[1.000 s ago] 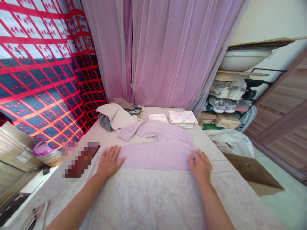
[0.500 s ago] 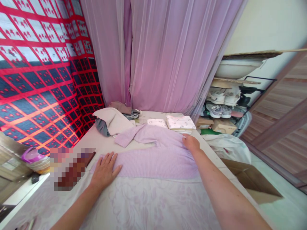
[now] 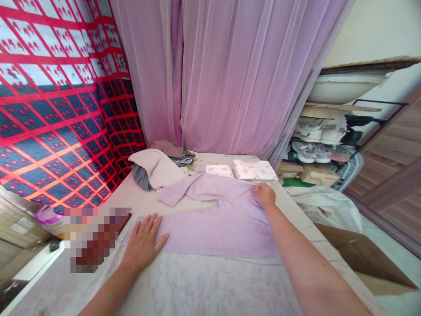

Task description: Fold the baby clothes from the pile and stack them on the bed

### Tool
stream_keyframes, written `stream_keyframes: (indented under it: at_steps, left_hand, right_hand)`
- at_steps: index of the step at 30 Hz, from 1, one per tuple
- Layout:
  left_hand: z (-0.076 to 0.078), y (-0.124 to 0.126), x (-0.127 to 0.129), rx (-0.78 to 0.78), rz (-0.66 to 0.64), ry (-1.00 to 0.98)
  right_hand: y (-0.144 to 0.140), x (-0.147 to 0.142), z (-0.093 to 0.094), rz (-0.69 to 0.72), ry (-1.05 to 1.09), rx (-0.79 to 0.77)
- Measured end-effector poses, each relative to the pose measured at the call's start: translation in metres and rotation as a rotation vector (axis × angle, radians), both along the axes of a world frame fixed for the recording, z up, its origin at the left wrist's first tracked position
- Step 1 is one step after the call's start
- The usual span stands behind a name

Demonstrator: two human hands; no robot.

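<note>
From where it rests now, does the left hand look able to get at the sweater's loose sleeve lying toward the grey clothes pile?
Probably yes: the left hand lies flat on the lilac knitted sweater, and only bare bedcover separates it from the sleeve.

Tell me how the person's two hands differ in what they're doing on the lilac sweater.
The left hand lies flat with fingers spread on the near left corner of the lilac sweater; the right hand reaches to the far right edge with fingers curled at the fabric. The left arm is drawn in close, while the right arm stretches far forward. Both hands are bare and touch the sweater.
</note>
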State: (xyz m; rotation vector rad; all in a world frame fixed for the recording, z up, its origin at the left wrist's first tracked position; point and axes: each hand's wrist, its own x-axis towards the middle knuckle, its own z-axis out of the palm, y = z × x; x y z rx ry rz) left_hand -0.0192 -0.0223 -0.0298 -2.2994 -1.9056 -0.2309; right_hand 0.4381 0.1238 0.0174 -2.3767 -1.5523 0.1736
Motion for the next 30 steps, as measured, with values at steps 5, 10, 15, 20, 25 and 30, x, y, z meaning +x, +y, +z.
stream_keyframes:
  at_steps: [5, 10, 15, 20, 25, 30]
  left_hand:
    - [0.000, -0.001, 0.000, -0.001, 0.002, -0.002]
    - [0.002, -0.001, 0.001, -0.013, 0.003, -0.011]
    - [0.005, -0.002, 0.002, -0.022, 0.007, 0.000]
    - [0.007, -0.002, 0.003, -0.032, 0.011, 0.001]
    - [0.006, -0.001, 0.004, -0.041, 0.015, 0.010]
    - [0.011, 0.002, 0.002, -0.093, 0.030, 0.006]
  right_hand:
    - [0.000, -0.006, -0.016, 0.092, 0.069, 0.059]
    - [-0.019, -0.012, -0.021, 0.171, 0.071, 0.150]
    - [-0.051, -0.020, -0.032, 0.412, -0.164, 0.175]
    - [-0.080, -0.021, -0.034, 0.334, -0.250, 0.129]
    - [-0.115, -0.020, -0.031, 0.266, -0.275, 0.032]
    - [-0.129, -0.028, -0.032, 0.272, -0.266, -0.130]
